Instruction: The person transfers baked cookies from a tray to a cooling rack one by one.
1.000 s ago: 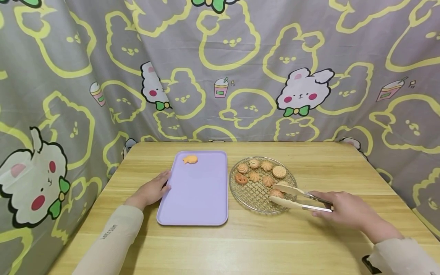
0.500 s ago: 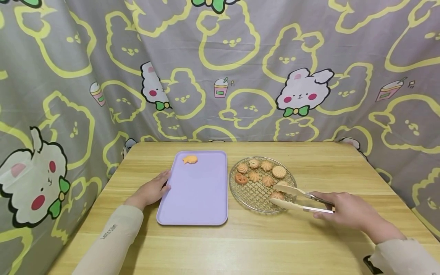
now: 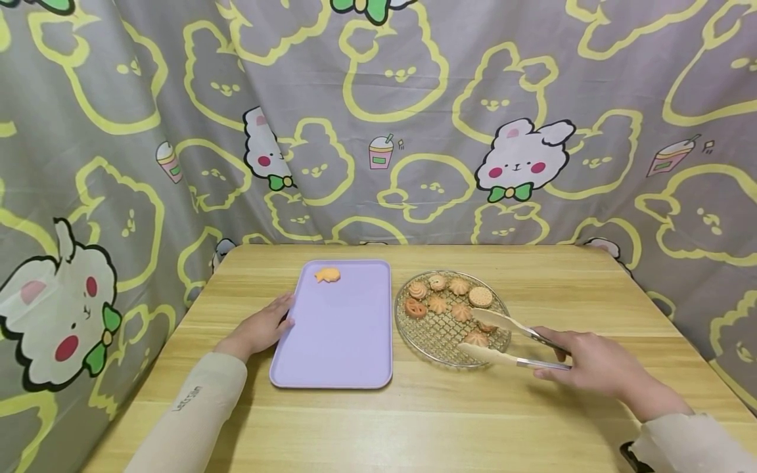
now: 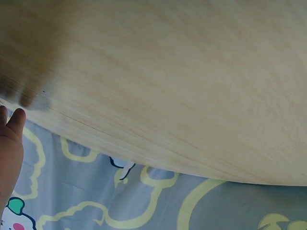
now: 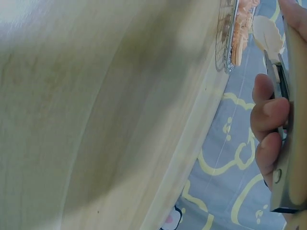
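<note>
My left hand rests on the table with its fingertips at the left edge of a lilac tray. Near the tray's far end lies a fish-shaped cookie. My right hand grips tongs with pale tips, their two arms spread apart over the right side of a round wire rack. Between the tips sits a ridged cookie on the rack; another cookie is partly hidden behind the upper arm. In the right wrist view, fingers curl round the tongs' handle.
Several more cookies stand on the rack, among them a pretzel-shaped one, a round flat one and a star-shaped one. A wooden table carries everything. Behind it hangs a printed curtain.
The tongs' arms have spread wider around the ridged cookie, the upper tip shifting back and the lower one slightly toward me. My left hand and the tray have stayed in place.
</note>
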The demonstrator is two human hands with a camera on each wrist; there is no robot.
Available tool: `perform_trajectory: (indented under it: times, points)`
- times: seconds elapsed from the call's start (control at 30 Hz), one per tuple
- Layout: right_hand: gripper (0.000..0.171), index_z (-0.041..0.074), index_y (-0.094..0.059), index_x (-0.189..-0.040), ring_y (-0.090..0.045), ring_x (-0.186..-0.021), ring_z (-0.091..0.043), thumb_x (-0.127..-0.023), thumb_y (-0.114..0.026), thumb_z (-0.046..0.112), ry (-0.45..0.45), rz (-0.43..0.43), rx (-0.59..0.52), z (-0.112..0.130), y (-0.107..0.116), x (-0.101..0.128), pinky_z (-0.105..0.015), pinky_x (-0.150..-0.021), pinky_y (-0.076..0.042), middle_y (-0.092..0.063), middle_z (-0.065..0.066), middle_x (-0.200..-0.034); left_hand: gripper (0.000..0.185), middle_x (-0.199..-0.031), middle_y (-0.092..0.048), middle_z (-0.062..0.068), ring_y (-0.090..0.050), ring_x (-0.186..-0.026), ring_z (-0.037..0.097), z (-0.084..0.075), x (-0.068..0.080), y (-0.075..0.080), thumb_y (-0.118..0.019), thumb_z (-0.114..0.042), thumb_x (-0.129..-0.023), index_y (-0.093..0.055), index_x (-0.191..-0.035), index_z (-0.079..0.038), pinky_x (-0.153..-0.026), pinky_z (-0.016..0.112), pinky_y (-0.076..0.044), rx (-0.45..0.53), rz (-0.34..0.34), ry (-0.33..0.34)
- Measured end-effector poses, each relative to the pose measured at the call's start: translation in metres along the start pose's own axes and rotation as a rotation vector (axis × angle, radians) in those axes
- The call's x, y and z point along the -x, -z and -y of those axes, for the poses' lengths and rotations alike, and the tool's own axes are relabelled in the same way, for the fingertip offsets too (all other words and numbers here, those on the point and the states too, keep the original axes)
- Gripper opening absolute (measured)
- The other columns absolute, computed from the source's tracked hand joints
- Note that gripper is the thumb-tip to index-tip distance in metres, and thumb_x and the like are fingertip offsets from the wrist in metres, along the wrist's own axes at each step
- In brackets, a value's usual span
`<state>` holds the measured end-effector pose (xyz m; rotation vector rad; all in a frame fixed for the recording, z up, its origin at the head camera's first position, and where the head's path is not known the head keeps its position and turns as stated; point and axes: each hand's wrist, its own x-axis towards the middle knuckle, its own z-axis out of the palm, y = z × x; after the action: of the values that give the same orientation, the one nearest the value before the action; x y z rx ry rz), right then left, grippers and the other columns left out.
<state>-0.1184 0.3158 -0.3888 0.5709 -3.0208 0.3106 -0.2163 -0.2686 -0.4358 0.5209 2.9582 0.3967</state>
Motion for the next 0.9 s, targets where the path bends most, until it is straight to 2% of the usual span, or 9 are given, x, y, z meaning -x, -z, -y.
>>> perform_trajectory:
  times: [0.47, 0.77, 0.9]
  points:
    - [0.094, 0.009, -0.045, -0.141, -0.035, -0.05, -0.007, -0.072, -0.067, 0.069, -0.041, 0.011, -0.048, 0.013, -0.014, -0.015, -0.026, -0.045, -0.032, -0.05, 0.005, -0.082, 0.058, -0.152, -0.023, 0.024, -0.021, -0.139, 0.04, -0.001, 0.001, 0.0, -0.043, -0.025, -0.102, -0.025, -0.147, 0.006, -0.11, 0.053, -0.023, 0.001, -0.013, -0.018]
    - [0.097, 0.009, -0.042, -0.143, -0.038, -0.054, -0.01, -0.071, -0.067, 0.07, -0.058, -0.026, -0.071, 0.027, -0.021, -0.03, -0.028, -0.045, -0.032, -0.05, 0.005, -0.081, 0.058, -0.153, -0.022, 0.022, -0.02, -0.139, 0.039, -0.001, 0.001, 0.0, -0.043, -0.026, -0.102, -0.025, -0.148, 0.005, -0.11, 0.052, -0.022, -0.001, -0.006, -0.001]
    - [0.101, 0.007, -0.04, -0.144, -0.044, -0.058, -0.01, -0.071, -0.066, 0.071, -0.069, -0.027, -0.081, 0.031, -0.023, -0.036, -0.03, -0.048, -0.037, -0.054, 0.003, -0.084, 0.058, -0.153, -0.022, 0.022, -0.02, -0.139, 0.039, -0.001, 0.001, 0.0, -0.043, -0.025, -0.102, -0.025, -0.148, 0.005, -0.11, 0.052, -0.022, 0.005, -0.004, 0.003]
